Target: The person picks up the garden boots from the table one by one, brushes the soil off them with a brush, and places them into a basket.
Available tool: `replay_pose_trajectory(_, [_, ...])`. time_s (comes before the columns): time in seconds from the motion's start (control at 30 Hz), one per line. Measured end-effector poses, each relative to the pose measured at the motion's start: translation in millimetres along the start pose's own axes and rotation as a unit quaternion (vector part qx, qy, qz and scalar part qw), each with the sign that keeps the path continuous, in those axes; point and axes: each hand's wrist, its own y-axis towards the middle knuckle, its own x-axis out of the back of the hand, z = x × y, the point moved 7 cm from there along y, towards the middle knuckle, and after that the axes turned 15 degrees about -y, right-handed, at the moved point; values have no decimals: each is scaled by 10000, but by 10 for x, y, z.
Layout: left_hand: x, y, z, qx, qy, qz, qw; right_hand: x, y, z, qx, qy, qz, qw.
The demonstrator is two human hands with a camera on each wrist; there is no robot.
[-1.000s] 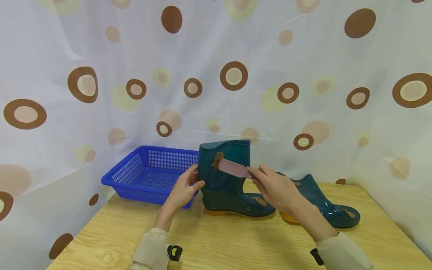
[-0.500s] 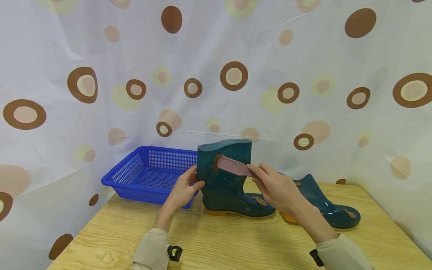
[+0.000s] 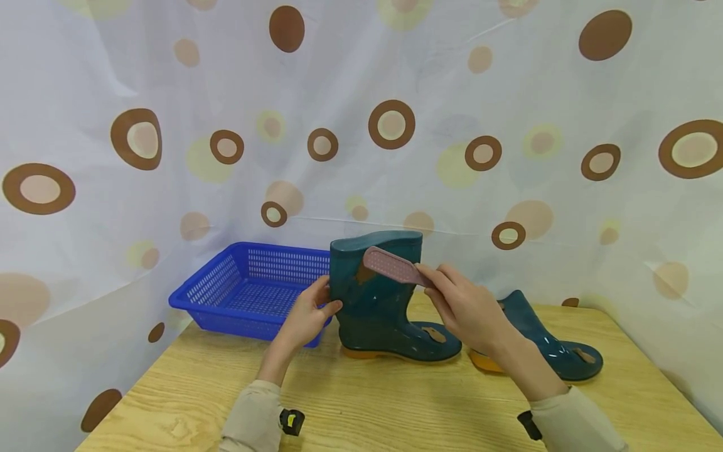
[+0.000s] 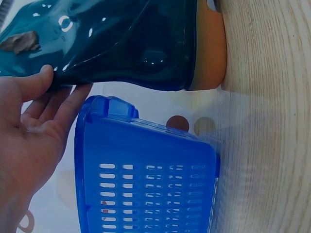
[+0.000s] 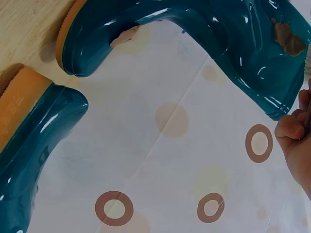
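A dark green rubber boot (image 3: pixel 369 307) with an orange sole stands upright on the table. My left hand (image 3: pixel 305 317) grips the back edge of its shaft, thumb on the near side and fingers behind, as the left wrist view also shows. My right hand (image 3: pixel 471 311) holds a pink brush (image 3: pixel 390 265) by its handle. The brush head overlaps the upper shaft, just above a brown muddy patch (image 5: pixel 289 39). Its pale bristles (image 5: pixel 308 63) peek in at the right wrist view's edge, facing the boot. Another brown patch (image 3: pixel 435 334) sits on the boot's toe.
A second green boot (image 3: pixel 565 358) stands to the right, partly hidden behind my right arm, with a brown patch on its toe. A blue plastic basket (image 3: pixel 226 312) sits left of the first boot. Behind the wooden table (image 3: pixel 350 402) hangs a dotted white curtain (image 3: pixel 361 75).
The brush has moved up the shaft from over the brown patch to just above it. The boot's rim has shifted slightly; my left hand keeps its hold.
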Motion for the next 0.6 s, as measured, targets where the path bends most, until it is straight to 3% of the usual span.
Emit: replay_pose_trajectory(0.6, [-15,-10,-4,-55,119,56,9999,-90,153,107,22,84,206,9998])
